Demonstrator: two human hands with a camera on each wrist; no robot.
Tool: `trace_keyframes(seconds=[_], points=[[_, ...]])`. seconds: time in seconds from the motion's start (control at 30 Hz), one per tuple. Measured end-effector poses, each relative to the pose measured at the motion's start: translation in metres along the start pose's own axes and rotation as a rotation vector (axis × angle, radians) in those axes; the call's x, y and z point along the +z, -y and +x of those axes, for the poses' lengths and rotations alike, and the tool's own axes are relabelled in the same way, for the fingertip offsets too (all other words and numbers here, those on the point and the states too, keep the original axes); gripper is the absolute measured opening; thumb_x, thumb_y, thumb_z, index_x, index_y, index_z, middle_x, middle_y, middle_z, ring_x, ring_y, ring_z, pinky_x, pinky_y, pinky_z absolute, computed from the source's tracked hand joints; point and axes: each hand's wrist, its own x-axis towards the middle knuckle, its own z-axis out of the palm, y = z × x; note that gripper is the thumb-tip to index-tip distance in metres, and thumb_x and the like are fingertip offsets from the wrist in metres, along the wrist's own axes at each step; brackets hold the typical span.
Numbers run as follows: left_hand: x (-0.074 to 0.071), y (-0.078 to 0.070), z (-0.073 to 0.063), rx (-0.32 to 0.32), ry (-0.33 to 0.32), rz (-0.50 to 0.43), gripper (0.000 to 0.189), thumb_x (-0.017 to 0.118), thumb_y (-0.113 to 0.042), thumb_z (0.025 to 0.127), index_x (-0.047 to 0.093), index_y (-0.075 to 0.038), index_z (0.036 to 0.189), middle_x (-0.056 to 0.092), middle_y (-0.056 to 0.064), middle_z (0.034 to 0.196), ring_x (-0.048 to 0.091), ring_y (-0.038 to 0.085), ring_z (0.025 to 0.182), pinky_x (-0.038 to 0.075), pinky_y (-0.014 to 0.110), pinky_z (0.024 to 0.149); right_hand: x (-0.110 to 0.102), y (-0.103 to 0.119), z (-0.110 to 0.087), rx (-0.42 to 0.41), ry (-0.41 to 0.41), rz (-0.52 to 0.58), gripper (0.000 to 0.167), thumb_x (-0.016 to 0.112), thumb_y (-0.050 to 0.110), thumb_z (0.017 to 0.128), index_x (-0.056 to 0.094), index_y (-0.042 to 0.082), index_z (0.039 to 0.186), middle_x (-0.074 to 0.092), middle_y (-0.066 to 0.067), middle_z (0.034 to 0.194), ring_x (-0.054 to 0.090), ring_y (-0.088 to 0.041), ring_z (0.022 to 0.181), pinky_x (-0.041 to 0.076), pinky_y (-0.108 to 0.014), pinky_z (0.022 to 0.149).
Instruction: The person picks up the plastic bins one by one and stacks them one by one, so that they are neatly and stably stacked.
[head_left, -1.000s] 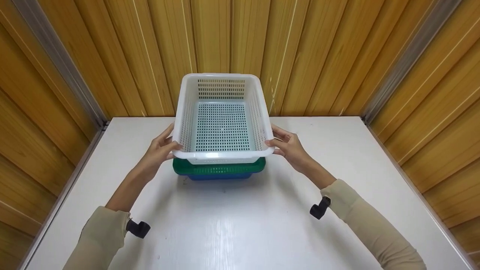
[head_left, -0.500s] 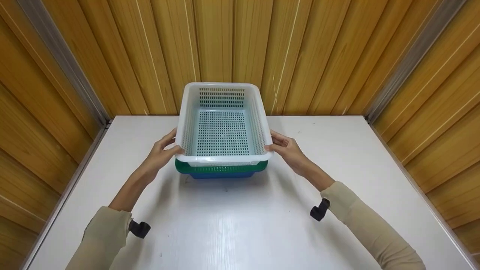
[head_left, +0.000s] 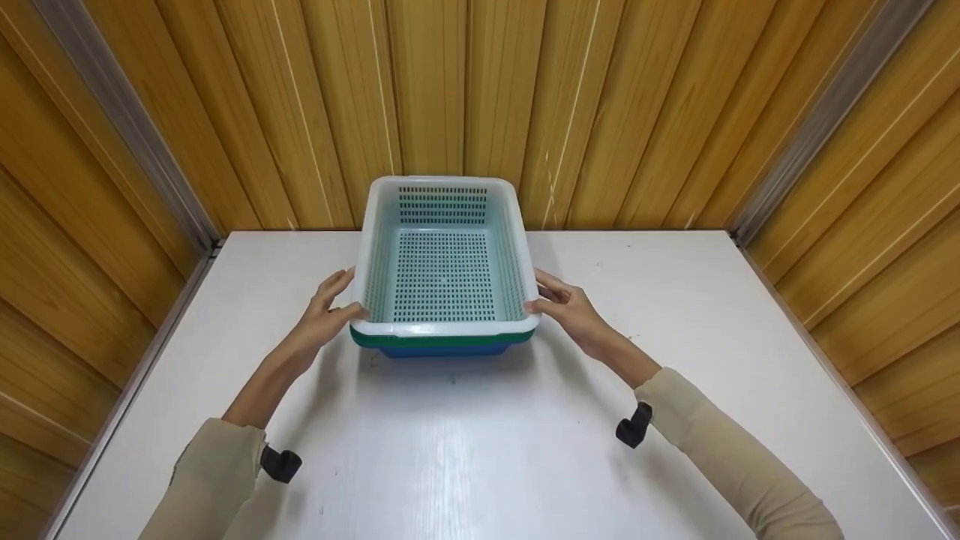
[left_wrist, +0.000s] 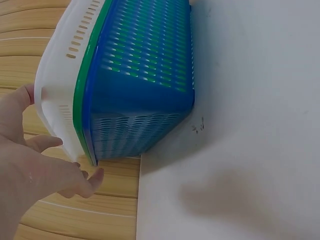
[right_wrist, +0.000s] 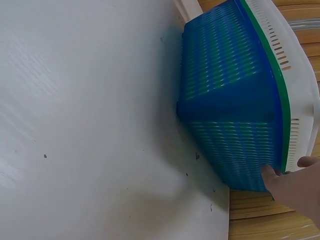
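Note:
A white slotted plastic basket (head_left: 446,328) sits nested in a green basket (head_left: 442,340), which is inside a blue basket (head_left: 446,351), at the back middle of the table. Thumb over the rim, my left hand (head_left: 322,322) grips the white basket near its front left corner. My right hand (head_left: 574,315) holds the same rim at the front right corner. Both wrist views show a band of the white basket (left_wrist: 62,100) standing above the green rim (right_wrist: 282,95). The blue basket's slotted side (left_wrist: 145,95) rests on the table, green showing through its holes.
The white table (head_left: 450,450) extends in front of the stack and to both sides. Behind it rises a wood-patterned panel wall (head_left: 427,90), with similar walls left and right. Small dark marks (left_wrist: 198,126) dot the tabletop.
Held by both hands, the white basket has come down into the green one. Its front rim now lies close over the green rim, and less of the green shows.

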Motion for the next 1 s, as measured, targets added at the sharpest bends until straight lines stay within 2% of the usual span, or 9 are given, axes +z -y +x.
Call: trace_keyframes(seconds=[0.07, 0.23, 0.37, 0.47, 0.6, 0.83, 1.0], points=[[0.001, 0.002, 0.0, -0.006, 0.002, -0.001, 0.087, 0.06, -0.023, 0.094, 0.011, -0.025, 0.166, -0.01, 0.005, 0.174, -0.014, 0.037, 0.159, 0.002, 0.064, 0.127, 0.001, -0.002, 0.0, 0.0, 0.008, 0.006, 0.07, 0.069, 0.013, 0.094, 0.041, 0.017, 0.158, 0.036, -0.004, 0.166, 0.03, -0.029, 0.156, 0.021, -0.05, 0.128], [0.001, 0.011, 0.0, -0.038, 0.013, -0.019, 0.088, 0.06, -0.025, 0.094, 0.011, -0.028, 0.166, -0.008, 0.004, 0.174, -0.016, 0.038, 0.159, -0.001, 0.071, 0.123, 0.003, -0.006, -0.002, 0.044, 0.009, 0.02, 0.072, 0.068, 0.014, 0.094, 0.037, 0.015, 0.16, 0.038, -0.009, 0.165, 0.037, -0.03, 0.152, 0.033, -0.048, 0.124], [0.001, 0.019, -0.001, -0.019, 0.039, -0.057, 0.087, 0.06, -0.022, 0.094, 0.011, -0.029, 0.166, 0.002, 0.005, 0.175, -0.004, 0.036, 0.161, 0.001, 0.07, 0.124, 0.007, -0.007, -0.005, 0.078, 0.015, 0.049, 0.076, 0.066, 0.014, 0.094, 0.031, 0.015, 0.162, 0.035, -0.01, 0.165, 0.042, -0.031, 0.149, 0.042, -0.047, 0.118], [0.002, 0.026, -0.002, 0.011, 0.057, -0.1, 0.086, 0.06, -0.019, 0.095, 0.012, -0.028, 0.165, 0.011, 0.007, 0.174, 0.009, 0.035, 0.16, 0.005, 0.066, 0.126, 0.01, -0.007, -0.007, 0.086, 0.013, 0.061, 0.077, 0.065, 0.013, 0.095, 0.029, 0.015, 0.162, 0.035, -0.01, 0.165, 0.043, -0.032, 0.148, 0.048, -0.045, 0.112], [0.003, 0.034, -0.002, 0.038, 0.062, -0.133, 0.087, 0.061, -0.017, 0.095, 0.011, -0.027, 0.166, 0.016, 0.01, 0.172, 0.019, 0.036, 0.158, 0.011, 0.06, 0.128, 0.013, -0.01, -0.007, 0.082, 0.009, 0.046, 0.078, 0.066, 0.014, 0.095, 0.028, 0.016, 0.163, 0.036, -0.012, 0.164, 0.044, -0.033, 0.147, 0.053, -0.043, 0.107], [0.009, 0.037, 0.004, 0.066, 0.074, -0.19, 0.087, 0.058, -0.016, 0.096, 0.007, -0.025, 0.166, 0.008, 0.01, 0.174, 0.013, 0.034, 0.16, 0.021, 0.053, 0.128, 0.01, -0.008, -0.01, 0.047, -0.006, 0.059, 0.08, 0.066, 0.009, 0.095, 0.025, 0.015, 0.163, 0.036, -0.016, 0.164, 0.045, -0.035, 0.146, 0.058, -0.033, 0.098], [0.014, 0.036, 0.009, 0.07, 0.076, -0.227, 0.087, 0.059, -0.013, 0.095, 0.008, -0.023, 0.166, 0.01, 0.011, 0.173, 0.016, 0.034, 0.16, 0.024, 0.052, 0.127, 0.004, -0.007, -0.012, 0.052, -0.007, 0.057, 0.083, 0.065, 0.006, 0.095, 0.02, 0.011, 0.164, 0.031, -0.018, 0.166, 0.042, -0.037, 0.147, 0.059, -0.03, 0.096]])
